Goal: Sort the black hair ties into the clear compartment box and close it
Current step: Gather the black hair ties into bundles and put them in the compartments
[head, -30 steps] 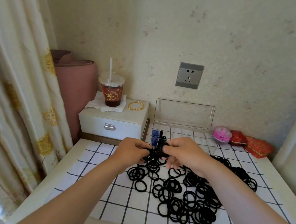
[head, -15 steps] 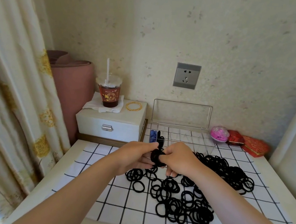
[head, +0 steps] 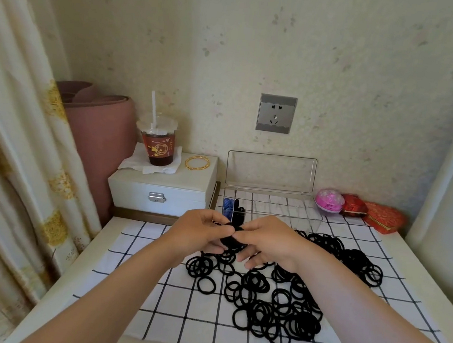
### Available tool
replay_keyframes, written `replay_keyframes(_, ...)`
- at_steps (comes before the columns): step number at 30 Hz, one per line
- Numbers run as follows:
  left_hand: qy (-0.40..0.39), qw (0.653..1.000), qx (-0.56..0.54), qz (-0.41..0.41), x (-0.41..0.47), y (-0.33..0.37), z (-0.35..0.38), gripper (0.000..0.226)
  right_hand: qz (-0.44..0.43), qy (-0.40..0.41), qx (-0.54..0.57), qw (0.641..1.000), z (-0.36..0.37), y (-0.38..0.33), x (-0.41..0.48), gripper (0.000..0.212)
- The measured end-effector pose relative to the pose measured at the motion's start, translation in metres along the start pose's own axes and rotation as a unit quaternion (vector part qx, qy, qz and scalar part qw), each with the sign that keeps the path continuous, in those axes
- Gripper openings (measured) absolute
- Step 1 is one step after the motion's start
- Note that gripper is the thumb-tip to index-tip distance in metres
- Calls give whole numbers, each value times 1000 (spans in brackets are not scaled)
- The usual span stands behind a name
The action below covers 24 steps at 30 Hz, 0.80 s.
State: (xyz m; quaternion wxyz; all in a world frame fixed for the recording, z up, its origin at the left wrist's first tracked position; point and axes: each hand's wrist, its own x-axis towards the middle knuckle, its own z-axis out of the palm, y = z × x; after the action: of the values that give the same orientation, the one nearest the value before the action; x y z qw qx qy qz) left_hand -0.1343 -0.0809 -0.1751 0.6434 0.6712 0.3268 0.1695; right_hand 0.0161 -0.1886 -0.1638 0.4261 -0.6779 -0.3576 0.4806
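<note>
We see a speckled cream wall (head: 343, 58) with a grey socket (head: 276, 113) at centre, curtain (head: 14, 135) at left.

Two bare forearms are shown; no sleeves are worn. The left hand (head: 202, 231) and the right hand (head: 268, 241) are uncovered, without gloves or rings visible.

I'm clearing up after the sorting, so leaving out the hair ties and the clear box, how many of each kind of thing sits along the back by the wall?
White drawer box: 1
Drink cup with straw: 1
Gold bangles: 1 set, exact number unclear
Pink round case: 1
Red boxes: 2
Total: 6
</note>
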Motion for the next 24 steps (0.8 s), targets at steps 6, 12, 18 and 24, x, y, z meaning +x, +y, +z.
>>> replay_keyframes(6,46,994,94,35,-4,0,-10,18,-10,44,4,999,4,2,7,19)
replay_keyframes(12,11,900,435,17,-9,-25,-37,26,4,49,-39,998,2,11,12,32)
replay_keyframes(18,19,844,536,-10,-10,-30,-28,33,-1,30,-63,998,9,11,12,27)
replay_keyframes(24,33,875,482,-15,-10,-33,-27,16,-2,30,-78,996,11,14,10,26)
